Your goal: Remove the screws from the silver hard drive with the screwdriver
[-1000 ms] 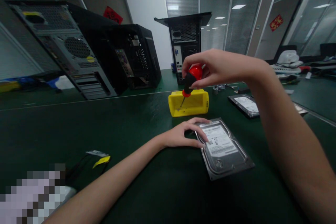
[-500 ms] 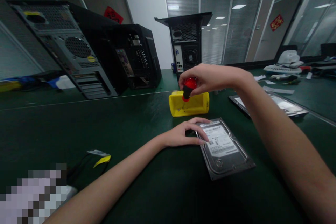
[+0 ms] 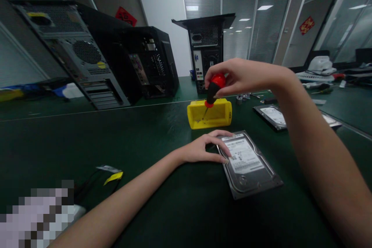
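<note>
A silver hard drive [image 3: 247,164] with a white label lies flat on the green table. My left hand [image 3: 203,149] rests against its left edge, thumb and fingers curved round that edge. My right hand [image 3: 235,77] is raised above a yellow plastic bin [image 3: 209,114] and grips a short screwdriver [image 3: 212,90] with a red and black handle. The screwdriver's tip points down into the bin.
Three open computer towers stand at the back: a large one [image 3: 72,54] at left, one [image 3: 151,62] in the middle, one [image 3: 207,52] behind the bin. A second hard drive [image 3: 271,116] lies at right. Cables with a yellow tag [image 3: 112,178] lie at lower left.
My right hand dipped the screwdriver down into the yellow bin and has lifted it up again. My left hand and the hard drive stayed where they were.
</note>
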Tool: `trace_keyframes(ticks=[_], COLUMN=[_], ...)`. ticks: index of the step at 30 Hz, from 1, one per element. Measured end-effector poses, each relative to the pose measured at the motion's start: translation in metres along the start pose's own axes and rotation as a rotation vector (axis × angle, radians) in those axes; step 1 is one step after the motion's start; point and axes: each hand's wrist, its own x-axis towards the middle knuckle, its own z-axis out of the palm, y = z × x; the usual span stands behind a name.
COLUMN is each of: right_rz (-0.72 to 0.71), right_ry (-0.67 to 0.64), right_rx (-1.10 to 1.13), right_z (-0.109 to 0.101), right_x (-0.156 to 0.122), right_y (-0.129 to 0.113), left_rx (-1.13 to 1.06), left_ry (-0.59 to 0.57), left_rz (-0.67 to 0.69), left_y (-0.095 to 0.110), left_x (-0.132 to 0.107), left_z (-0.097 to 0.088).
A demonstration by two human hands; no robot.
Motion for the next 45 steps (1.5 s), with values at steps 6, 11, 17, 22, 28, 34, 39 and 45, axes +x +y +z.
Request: trace_keyframes(ticks=[6, 11, 17, 22, 28, 34, 39, 45], right_rz=[0.055, 0.131, 0.242, 0.393, 0.426, 0.660, 0.860, 0.976], right_ry=[0.162, 0.405, 0.253, 0.283, 0.421, 0.617, 0.754, 0.908], right_rx=[0.020, 0.003, 0.164, 0.455, 0.993, 1.452, 1.723, 1.881], right_z=[-0.015, -0.029, -0.040, -0.043, -0.023, 0.056, 0.119, 0.143], right_x=[-0.022, -0.050, -0.076, -0.078, -0.059, -0.089, -0.138, -0.138], right_y=[-0.004, -0.001, 0.008, 0.021, 0.056, 0.064, 0.042, 0.012], left_rx=[0.009, 0.006, 0.011, 0.017, -0.066, -0.064, -0.010, 0.028], left_ry=[0.009, -0.004, -0.023, 0.027, 0.109, 0.133, 0.143, 0.168], left_rz=[-0.004, -0.009, -0.027, -0.039, -0.061, -0.089, -0.094, -0.105], left_y=[-0.002, -0.004, -0.001, 0.000, -0.001, -0.002, -0.002, 0.003], left_x=[0.000, -0.001, 0.001, 0.005, 0.008, 0.008, 0.008, 0.007], left_z=[0.000, 0.000, -0.001, 0.000, 0.003, 0.003, 0.004, 0.007])
